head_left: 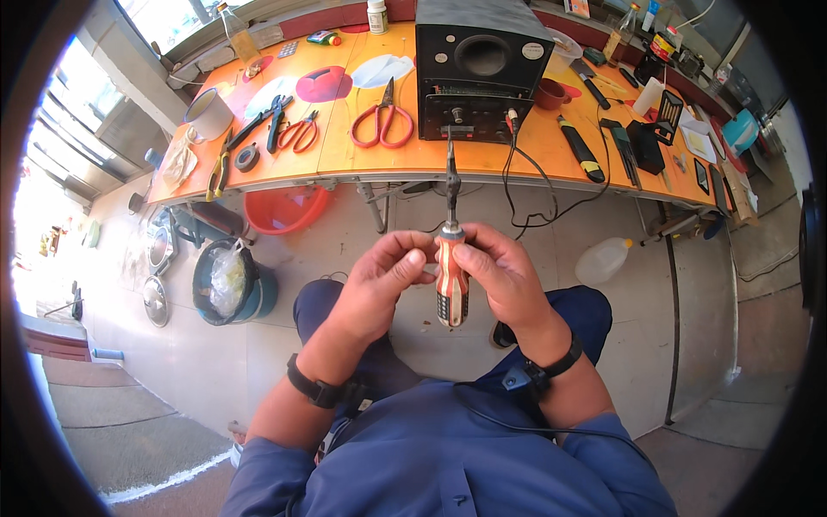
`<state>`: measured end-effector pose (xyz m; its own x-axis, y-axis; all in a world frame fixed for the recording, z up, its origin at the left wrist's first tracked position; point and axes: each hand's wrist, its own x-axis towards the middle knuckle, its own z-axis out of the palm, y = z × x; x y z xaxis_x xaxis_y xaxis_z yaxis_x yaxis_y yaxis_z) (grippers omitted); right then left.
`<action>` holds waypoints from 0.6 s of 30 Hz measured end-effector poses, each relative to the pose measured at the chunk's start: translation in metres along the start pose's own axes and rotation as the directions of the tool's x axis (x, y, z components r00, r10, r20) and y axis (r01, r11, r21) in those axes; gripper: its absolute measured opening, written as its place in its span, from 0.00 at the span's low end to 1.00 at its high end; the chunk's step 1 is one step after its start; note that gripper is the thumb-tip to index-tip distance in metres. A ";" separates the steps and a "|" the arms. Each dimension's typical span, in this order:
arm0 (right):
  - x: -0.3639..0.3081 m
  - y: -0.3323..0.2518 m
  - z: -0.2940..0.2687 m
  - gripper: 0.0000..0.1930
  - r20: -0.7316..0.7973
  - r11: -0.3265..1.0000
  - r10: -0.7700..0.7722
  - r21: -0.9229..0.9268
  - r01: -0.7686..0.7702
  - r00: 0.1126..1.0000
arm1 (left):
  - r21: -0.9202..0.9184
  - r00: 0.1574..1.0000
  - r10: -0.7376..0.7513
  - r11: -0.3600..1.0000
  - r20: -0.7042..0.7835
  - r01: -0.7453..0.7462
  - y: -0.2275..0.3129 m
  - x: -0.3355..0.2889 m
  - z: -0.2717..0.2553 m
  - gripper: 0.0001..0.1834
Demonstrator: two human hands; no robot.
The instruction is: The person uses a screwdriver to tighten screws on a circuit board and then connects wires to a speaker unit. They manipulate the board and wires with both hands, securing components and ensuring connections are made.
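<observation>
Blue shirt (pixel 405 457), one, worn by the person, well in front of the black box (pixel 484 55), which serves as landmark.
Black wristbands (pixel 320 393), two, one on each arm, nearer the black box than the shirt.
Screwdriver (pixel 453 289), one, red-and-cream handle with dark grip patches; held in front of the black box, shaft pointing toward it; the tip overlaps the box's lower panel (pixel 491 127) in view, contact not determinable.
Right hand (pixel 504 274), closed on the screwdriver, thumb along the upper handle, likely to steady it near the collar.
Left hand (pixel 376 280), thumb and fingers drawn narrow, just beside the handle; whether it touches or grips anything cannot be told.
Lower panel: leaning out from the black box, a gap above it, presumably to give access inside; coloured plugs (pixel 512 115) at its right end.
Red-handled scissors (pixel 386 109) and orange-handled cutters (pixel 307 121), left of the black box, probably laid out for easy reach.
Black-and-yellow knife (pixel 582 153), right of the black box, perhaps for the same reason.
Red basin (pixel 269 224), below the table edge, left of the black box.
Labels: pale round stickers (pixel 450 38) on the black box's front, print too small to read; no brand determinable
</observation>
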<state>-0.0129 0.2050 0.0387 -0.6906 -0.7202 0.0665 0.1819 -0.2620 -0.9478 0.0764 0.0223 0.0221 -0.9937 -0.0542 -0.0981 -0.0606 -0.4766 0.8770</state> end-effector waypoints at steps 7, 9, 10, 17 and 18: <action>0.027 -0.001 -0.006 0.16 -0.020 0.995 -0.011 -0.098 0.009 1.000 | 0.003 0.998 -0.045 0.999 -0.033 0.045 -0.017 -0.003 0.010 0.30; 0.032 0.000 -0.008 0.17 -0.026 0.997 0.026 -0.073 -0.027 0.999 | 0.031 0.999 -0.047 0.998 -0.023 0.048 -0.018 -0.002 0.012 0.30; 0.033 0.001 -0.009 0.17 -0.020 0.998 0.034 -0.052 -0.035 0.999 | 0.033 0.999 -0.043 0.999 -0.016 0.043 -0.018 -0.002 0.012 0.31; 0.049 0.012 -0.013 0.15 -0.032 0.997 0.039 -0.072 -0.041 0.999 | 0.159 0.997 -0.033 0.986 -0.074 0.045 -0.022 0.008 0.013 0.25; 0.051 0.012 -0.014 0.15 -0.032 0.997 0.052 -0.059 -0.053 0.998 | 0.166 0.996 -0.030 0.985 -0.081 0.043 -0.022 0.009 0.012 0.24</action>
<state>-0.0553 0.1743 0.0262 -0.7022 -0.7120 0.0077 0.1768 -0.1848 -0.9668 0.0673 0.0434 0.0074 -0.9806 -0.1108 -0.1619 -0.1181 -0.3261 0.9379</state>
